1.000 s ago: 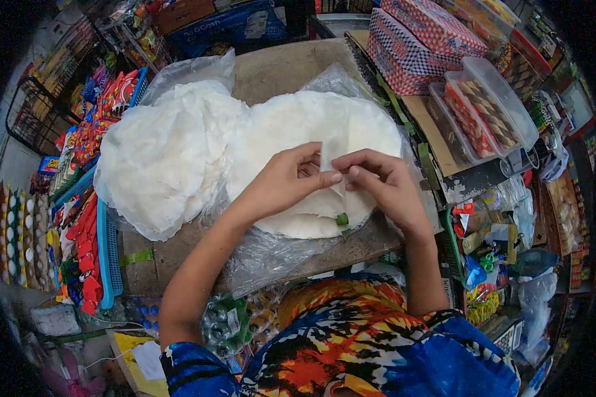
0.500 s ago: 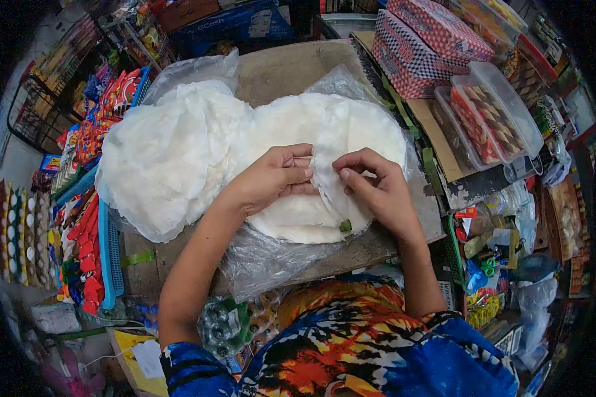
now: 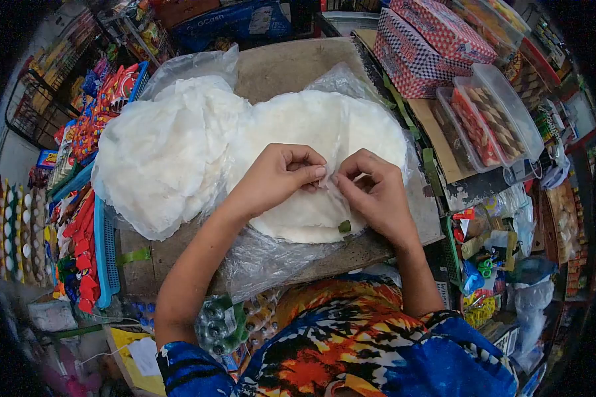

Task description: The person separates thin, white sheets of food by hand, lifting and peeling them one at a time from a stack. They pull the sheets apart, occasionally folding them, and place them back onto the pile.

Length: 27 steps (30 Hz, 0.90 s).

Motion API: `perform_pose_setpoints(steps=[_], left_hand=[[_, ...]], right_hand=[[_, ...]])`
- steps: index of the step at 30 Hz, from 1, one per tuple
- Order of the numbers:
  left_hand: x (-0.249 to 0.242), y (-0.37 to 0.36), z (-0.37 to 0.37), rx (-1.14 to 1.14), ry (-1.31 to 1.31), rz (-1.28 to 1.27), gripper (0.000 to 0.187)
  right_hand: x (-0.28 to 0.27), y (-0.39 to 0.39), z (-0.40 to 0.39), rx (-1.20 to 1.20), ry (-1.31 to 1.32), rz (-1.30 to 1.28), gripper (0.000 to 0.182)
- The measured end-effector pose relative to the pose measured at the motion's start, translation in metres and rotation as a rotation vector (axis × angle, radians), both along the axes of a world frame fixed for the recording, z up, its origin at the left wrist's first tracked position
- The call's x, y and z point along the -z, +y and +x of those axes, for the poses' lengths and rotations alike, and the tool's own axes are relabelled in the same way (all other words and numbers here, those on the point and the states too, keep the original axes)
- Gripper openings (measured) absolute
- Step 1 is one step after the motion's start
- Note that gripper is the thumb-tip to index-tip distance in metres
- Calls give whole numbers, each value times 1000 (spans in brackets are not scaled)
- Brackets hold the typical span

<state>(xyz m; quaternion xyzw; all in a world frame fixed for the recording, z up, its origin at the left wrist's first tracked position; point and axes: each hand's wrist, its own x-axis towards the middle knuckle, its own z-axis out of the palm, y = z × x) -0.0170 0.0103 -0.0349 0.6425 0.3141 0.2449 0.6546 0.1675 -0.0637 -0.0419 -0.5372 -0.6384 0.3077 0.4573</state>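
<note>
Fig.: Head view, person seated at a wooden counter [image 3: 291, 66] w/ two heaps of thin white round wrapper sheets. All places given rel. to the flat stack of sheets [image 3: 311, 132].

Hands. Left hand [image 3: 275, 175] and right hand [image 3: 374, 192] meet over the near-centre of the stack, fingertips almost touching. Both are curled nearly closed, thumb against forefinger, each pinching the raised edge of a single top sheet [image 3: 329, 173] between them. Rest of that sheet lies on the stack and can't be told apart from the layers below.

Handling (judged). Sheet looks paper-thin, v. light, limp, semi-translucent; prob. clings to the one beneath and tears easily. Best taken at the very rim w/ fingertip pads, light pinch, peeled low and slow rather than pulled from the middle. The stack as a whole looks soft but stable on its clear plastic wrap [image 3: 271, 255], which spreads out under it toward the person.

Surroundings.
- Left of stack, touching it: looser crumpled pile of the same sheets [image 3: 162, 152], in its own plastic.
- Near edge of stack, just below the right hand: small green bit [image 3: 344, 226], identity unclear.
- Right of stack, apart from it: clear lidded tubs of biscuits [image 3: 490, 119]; beyond those, red-checked boxes [image 3: 430, 40].
- Far left, off the counter: racks of packaged snacks [image 3: 86, 218].
- Below the counter edge, nearest the camera: the person's patterned blue-orange shirt [image 3: 364, 344].
</note>
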Motion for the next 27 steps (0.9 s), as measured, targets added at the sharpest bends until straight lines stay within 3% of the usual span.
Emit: perform_pose_setpoints(steps=[2, 5, 15, 18, 20, 21, 23, 27], left_hand=[[-1, -1, 0, 2, 7, 23, 15], [-5, -5, 2, -5, 24, 51, 15], [-3, -1, 0, 47, 25, 104, 16], [-3, 0, -2, 4, 17, 54, 18], [-5, 2, -4, -14, -7, 50, 19], [-6, 2, -5, -29, -33, 46, 20], [-4, 3, -5, -21, -26, 46, 21], [-9, 0, -3, 7, -57, 52, 14]], right_hand=[[2, 0, 3, 86, 23, -15, 14], [-1, 0, 6, 30, 165, -121, 13], [4, 0, 1, -19, 69, 23, 8], [2, 4, 4, 23, 108, 66, 6], [-3, 4, 10, 245, 127, -13, 6], [-3, 5, 11, 243, 126, -11, 6], [-1, 6, 11, 287, 19, 21, 13], [-11, 5, 5, 232, 62, -30, 26]])
